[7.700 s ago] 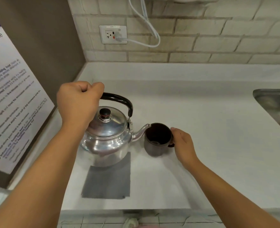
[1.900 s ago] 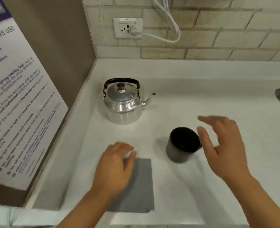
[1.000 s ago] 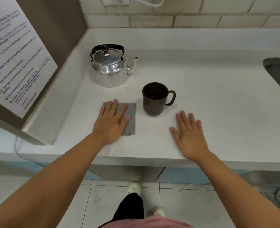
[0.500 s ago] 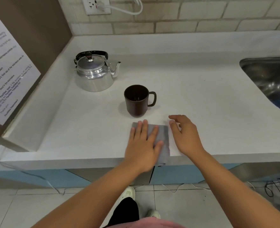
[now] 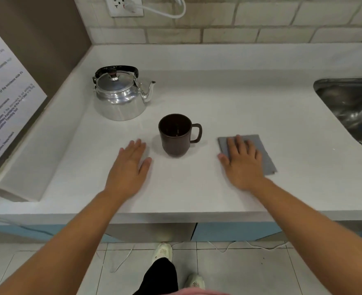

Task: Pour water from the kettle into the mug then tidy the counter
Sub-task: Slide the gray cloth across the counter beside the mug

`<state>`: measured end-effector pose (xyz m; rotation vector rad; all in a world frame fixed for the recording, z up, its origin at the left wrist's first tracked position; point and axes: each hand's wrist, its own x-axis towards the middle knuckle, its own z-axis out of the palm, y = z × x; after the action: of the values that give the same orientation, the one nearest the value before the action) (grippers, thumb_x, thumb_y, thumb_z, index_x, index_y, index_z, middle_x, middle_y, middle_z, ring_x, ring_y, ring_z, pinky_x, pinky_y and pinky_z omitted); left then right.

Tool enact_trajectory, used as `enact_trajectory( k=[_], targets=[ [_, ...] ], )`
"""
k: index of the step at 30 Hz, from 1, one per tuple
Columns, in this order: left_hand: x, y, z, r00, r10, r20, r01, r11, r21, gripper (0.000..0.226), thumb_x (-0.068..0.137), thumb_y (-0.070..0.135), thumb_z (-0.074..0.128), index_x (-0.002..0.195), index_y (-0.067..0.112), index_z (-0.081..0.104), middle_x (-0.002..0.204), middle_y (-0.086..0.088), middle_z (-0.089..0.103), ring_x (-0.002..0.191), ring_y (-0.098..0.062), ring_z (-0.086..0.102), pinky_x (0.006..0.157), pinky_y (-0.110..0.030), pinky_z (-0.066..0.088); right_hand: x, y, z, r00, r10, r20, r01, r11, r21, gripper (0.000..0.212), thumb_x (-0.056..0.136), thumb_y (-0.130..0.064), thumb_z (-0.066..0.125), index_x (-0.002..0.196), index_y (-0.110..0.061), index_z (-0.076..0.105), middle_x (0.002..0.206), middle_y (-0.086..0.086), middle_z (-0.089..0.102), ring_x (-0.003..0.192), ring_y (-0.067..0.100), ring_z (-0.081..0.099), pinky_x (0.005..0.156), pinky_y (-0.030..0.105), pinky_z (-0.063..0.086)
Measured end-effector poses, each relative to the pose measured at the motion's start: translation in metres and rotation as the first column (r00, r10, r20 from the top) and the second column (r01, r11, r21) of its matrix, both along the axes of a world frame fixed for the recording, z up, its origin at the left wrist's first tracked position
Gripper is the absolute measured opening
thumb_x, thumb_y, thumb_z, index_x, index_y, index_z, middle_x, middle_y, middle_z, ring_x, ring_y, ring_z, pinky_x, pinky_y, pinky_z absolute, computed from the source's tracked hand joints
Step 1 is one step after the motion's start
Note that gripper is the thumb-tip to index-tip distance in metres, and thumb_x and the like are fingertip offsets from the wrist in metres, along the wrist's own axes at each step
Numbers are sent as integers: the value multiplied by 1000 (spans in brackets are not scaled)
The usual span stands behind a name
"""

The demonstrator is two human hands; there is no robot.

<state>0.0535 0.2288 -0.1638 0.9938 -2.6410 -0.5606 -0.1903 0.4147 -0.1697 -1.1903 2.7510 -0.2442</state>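
Observation:
The shiny metal kettle with a black handle stands upright at the back left of the white counter, spout pointing right. A dark brown mug stands in front of it, handle to the right. My left hand lies flat and empty on the counter just left of the mug. My right hand rests flat, fingers spread, on a folded grey cloth to the right of the mug. Whether the mug holds water is hard to see.
A steel sink is set into the counter at the far right. A brown panel with a printed notice rises at the left. A wall socket with a white cable sits above the brick-tiled backsplash. The counter's front edge is near my forearms.
The grey cloth has gone from under my left hand, in front of the mug, to the mug's right under my right hand. My left hand now lies left of the mug.

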Motion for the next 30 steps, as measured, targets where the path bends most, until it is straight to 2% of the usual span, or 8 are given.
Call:
enact_trajectory(
  k=[3,6,9,12,14,16,24,30],
  targets=[
    [-2,-14,-10,987,13,158,-6,999,-46,62,101,45,25,152,12,14,161,-6,9,148,-20,2,119,-37,-3,-39,-38,1,998,25,63,-29,997,69,65,95,-55,9,152,-26,-1,162,1,-7,146,30,-14,114,54,-9],
    [-3,-16,-15,985,15,170,-1,996,-86,64,99,49,20,152,14,11,162,-4,6,148,-17,-1,118,-34,-6,-42,-70,-2,995,-51,87,45,997,70,61,96,-49,6,151,-25,-5,162,2,-9,147,30,-13,114,56,-8],
    [-1,-17,-18,984,13,175,4,995,-99,65,99,51,18,153,15,9,162,-2,5,148,-15,-3,117,-32,-8,-31,-84,-1,989,64,135,-69,997,29,56,98,-40,8,152,-26,0,162,0,-7,148,27,-10,115,51,-6],
    [-2,-16,-18,984,16,180,2,995,-98,65,99,51,17,153,16,8,162,-1,3,147,-14,-5,118,-33,-7,-46,-72,5,984,141,107,-148,988,51,53,98,-40,12,151,-34,4,163,-5,-1,148,25,0,115,45,5],
    [-3,-16,-19,984,12,180,5,995,-96,65,99,51,18,153,16,8,162,-1,3,147,-14,-5,118,-33,-6,-45,-59,6,996,75,55,-79,995,60,54,98,-43,13,151,-35,2,162,-5,0,148,26,2,114,45,8],
    [-2,-16,-19,983,17,181,1,995,-99,65,99,51,18,153,16,8,162,-1,3,147,-14,-5,119,-34,-6,-28,-52,4,999,13,40,-14,999,47,56,98,-44,11,151,-32,0,162,-3,-1,148,27,0,114,46,8],
    [-2,-16,-19,985,11,174,7,995,-100,65,99,50,18,152,14,10,162,-4,5,148,-17,-2,118,-34,-4,46,4,-6,999,11,32,-12,999,43,57,97,-47,8,150,-32,-9,162,-4,-10,148,24,-11,117,46,-5],
    [-1,-15,-17,985,8,174,11,994,-109,65,99,50,18,153,14,10,162,-4,5,148,-18,-1,118,-34,-5,61,18,-5,1000,-5,24,4,999,43,57,98,-46,8,150,-32,-10,161,-4,-10,148,24,-11,117,47,-7]
  ],
)
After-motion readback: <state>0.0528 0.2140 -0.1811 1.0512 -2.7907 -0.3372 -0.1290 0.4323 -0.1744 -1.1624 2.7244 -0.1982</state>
